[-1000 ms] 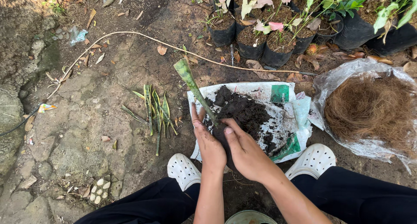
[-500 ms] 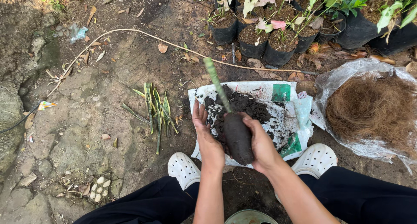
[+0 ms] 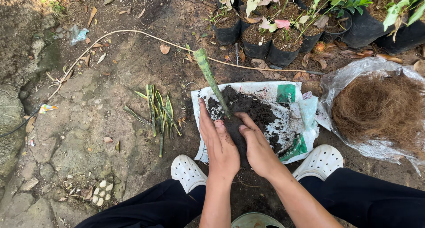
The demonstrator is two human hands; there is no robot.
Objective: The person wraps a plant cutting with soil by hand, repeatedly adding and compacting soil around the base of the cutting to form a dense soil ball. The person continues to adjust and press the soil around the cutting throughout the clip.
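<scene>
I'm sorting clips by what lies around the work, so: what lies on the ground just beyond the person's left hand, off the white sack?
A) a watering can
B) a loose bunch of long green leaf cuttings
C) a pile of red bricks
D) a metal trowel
B: a loose bunch of long green leaf cuttings lies on the bare ground, apart from the left hand and the white sack.

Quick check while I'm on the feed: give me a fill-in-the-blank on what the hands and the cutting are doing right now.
1. Both hands, left hand and right hand, press around a small black ____ of soil.
2. The long leaf cutting standing in it is coloured ____.
3. The loose soil lies on a white ____.
4. More cuttings lie on the ground to the person's ____.

Missing words: bag; green; sack; left
</scene>
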